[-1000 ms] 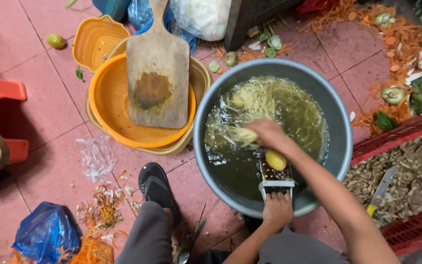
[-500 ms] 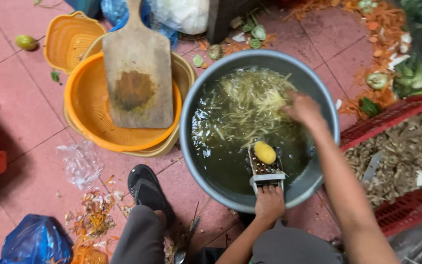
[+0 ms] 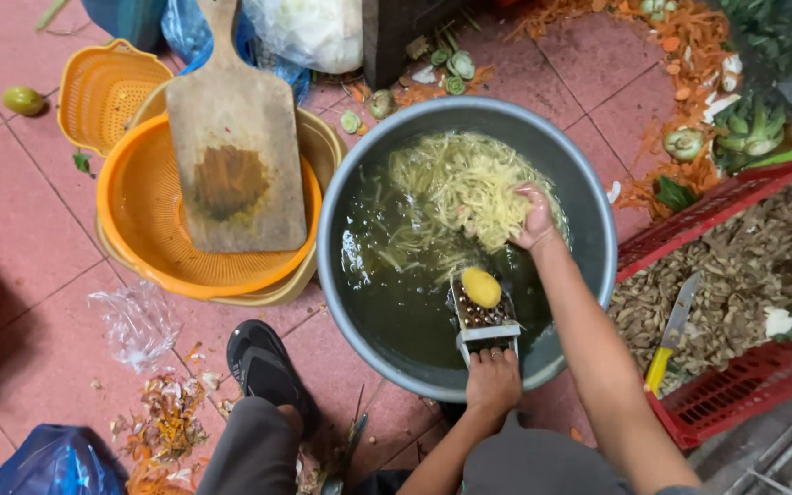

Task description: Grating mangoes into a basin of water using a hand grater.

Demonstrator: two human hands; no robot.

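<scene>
Inside grey basin (image 3: 598,202), shreds (image 3: 469,188), water (image 3: 405,302).

Open water at the basin's (image 3: 341,275) left edge. Grater (image 3: 481,323) blocks the near rim; shreds (image 3: 465,188) crowd the far side

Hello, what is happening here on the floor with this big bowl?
A person sits over a large metal bowl of water and pale shredded strips. The left hand holds a grater at the bowl's near edge, with a yellow piece lying on it. The right hand is in the shreds.
</scene>
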